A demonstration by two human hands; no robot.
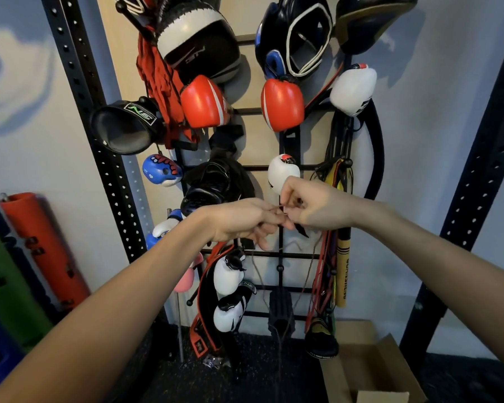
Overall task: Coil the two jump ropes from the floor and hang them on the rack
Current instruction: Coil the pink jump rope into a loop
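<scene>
**gymrat_remote:** Watching the head cam. Both hands are up in front of the black wire rack [262, 167], meeting right about mid-height. The left hand [242, 221] and right hand [312, 207] are both pinched narrow on the same thin rope [309, 267], fingertips touching each other at the knot point.

**padholder:** Which way's the rope running?

**gymrat_remote:** Long axis is pretty much vertical. Thin strands drop straight down from the pinch as a long narrow loop, past the lower rack bars, toward the dark floor [245, 373]. I can't tell whether it's hooked on a peg; the fingers hide that bit.

**padholder:** Neighbours?

**gymrat_remote:** White glove [282, 173] just above the right hand, yellow stick [342, 269] hanging upright just to the right, red gloves [281, 104] higher up. Cardboard box [373, 365] on the floor, lower right.
</scene>
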